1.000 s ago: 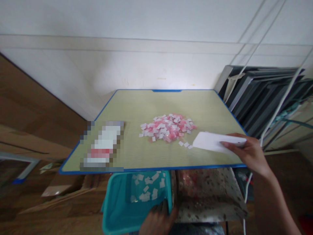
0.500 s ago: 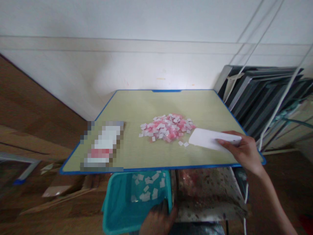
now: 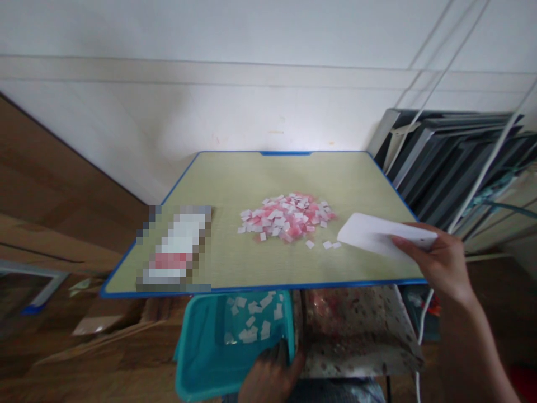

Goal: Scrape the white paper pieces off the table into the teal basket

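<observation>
My right hand (image 3: 444, 260) pinches a white flat scraper-like card (image 3: 377, 234) by its right end, over the right part of the board. A few loose white squares (image 3: 327, 244) lie by the card's left edge. Further left is a heap of small white and pink square pieces (image 3: 289, 215), apart from the card. Below the board's front edge, my left hand (image 3: 271, 372) is closed over the right rim of a teal plastic basket (image 3: 201, 358), fingers inside and thumb outside. Several white pieces (image 3: 249, 334) lie in the basket.
The pale yellow-green board (image 3: 235, 173) has a blue edge. A pixelated, blurred-out object (image 3: 178, 246) lies on its left. Dark flat panels (image 3: 453, 157) lean at the right with a white cord. A stained stool-like surface (image 3: 356, 336) is beside the basket; cardboard (image 3: 62, 196) stands left.
My right hand and the white card have moved to the right, away from the heap. Loose squares beside the card have shifted right too. My left hand stays on the basket rim.
</observation>
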The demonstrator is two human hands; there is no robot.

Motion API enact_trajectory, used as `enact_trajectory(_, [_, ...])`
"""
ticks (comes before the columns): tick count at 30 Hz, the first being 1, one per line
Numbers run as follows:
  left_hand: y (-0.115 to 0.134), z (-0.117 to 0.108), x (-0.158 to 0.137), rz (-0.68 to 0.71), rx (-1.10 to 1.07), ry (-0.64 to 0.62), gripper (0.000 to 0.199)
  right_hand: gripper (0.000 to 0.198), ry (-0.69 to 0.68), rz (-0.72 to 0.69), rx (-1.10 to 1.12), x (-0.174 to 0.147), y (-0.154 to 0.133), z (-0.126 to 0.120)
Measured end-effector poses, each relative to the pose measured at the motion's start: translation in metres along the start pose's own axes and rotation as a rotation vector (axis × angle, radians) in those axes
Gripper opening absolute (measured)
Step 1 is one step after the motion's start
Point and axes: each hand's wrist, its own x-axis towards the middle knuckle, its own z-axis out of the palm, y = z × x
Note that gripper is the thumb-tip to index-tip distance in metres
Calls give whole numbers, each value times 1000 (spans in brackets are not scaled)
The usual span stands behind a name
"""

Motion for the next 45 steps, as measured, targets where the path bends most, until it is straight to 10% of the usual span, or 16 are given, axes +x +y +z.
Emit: enact_trajectory(45, [1,-12,0,-46,-66,-64,56,27,-10,41,-41,-7,3,-2])
